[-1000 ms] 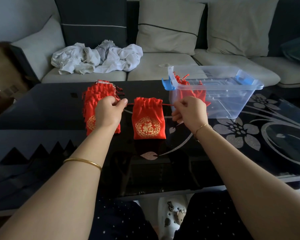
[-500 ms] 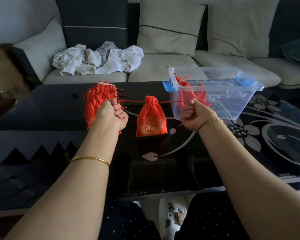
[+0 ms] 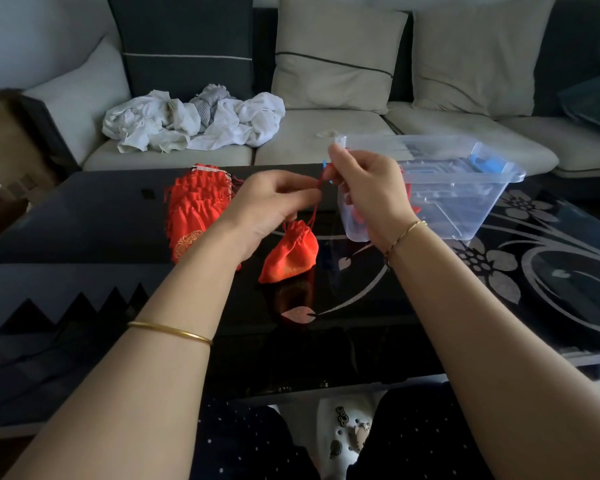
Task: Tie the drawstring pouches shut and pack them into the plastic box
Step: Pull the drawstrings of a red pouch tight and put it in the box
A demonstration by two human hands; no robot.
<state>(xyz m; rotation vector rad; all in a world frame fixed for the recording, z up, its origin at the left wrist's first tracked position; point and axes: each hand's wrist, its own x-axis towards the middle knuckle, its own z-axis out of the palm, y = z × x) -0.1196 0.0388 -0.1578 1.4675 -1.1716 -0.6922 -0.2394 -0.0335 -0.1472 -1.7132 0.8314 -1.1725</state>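
Qty 1 pouch [image 3: 291,252] in work: red w/ gold print, neck cinched. It lies tilted near the ctr of the table [image 3: 84,220], neck up, base on the glass. Its drawstring [image 3: 315,209], red, runs up from the neck to both hands.

L hand [image 3: 271,199]: thumb and forefinger pinch the drawstring just above the pouch; remaining fingers loosely curled.
R hand [image 3: 368,192]: held higher, just beside the L hand, fingers pinching the top end of the same drawstring. Which fingers exactly: cannot tell.

Qty 1 stack of pouches [image 3: 194,209]: red, flat, overlapped, on the table to the person's L of the single pouch and reaching toward the far edge. The L hand hides part of it. No. of pcs in the stack: cannot tell.

Qty 1 plastic box [image 3: 465,199]: clear, open top, at the far edge, R of ctr, partly behind the R hand. Packed pouches [image 3: 410,195] show red through its wall; no. cannot tell. Qty 2 latches: blue latch [image 3: 489,165] at the box's R end, second blue latch [image 3: 326,165] at its L end, mostly hidden by the R hand.

Wrists: 1 gold bangle [image 3: 170,332] on the L forearm, 1 thin bracelet [image 3: 406,233] on the R wrist.

Beyond the far edge: 1 sofa [image 3: 326,147], w/ 1 heap of white cloth [image 3: 194,123] on its L seat. Below the near edge: 1 white clog [image 3: 347,431] w/ charms, between the knees.
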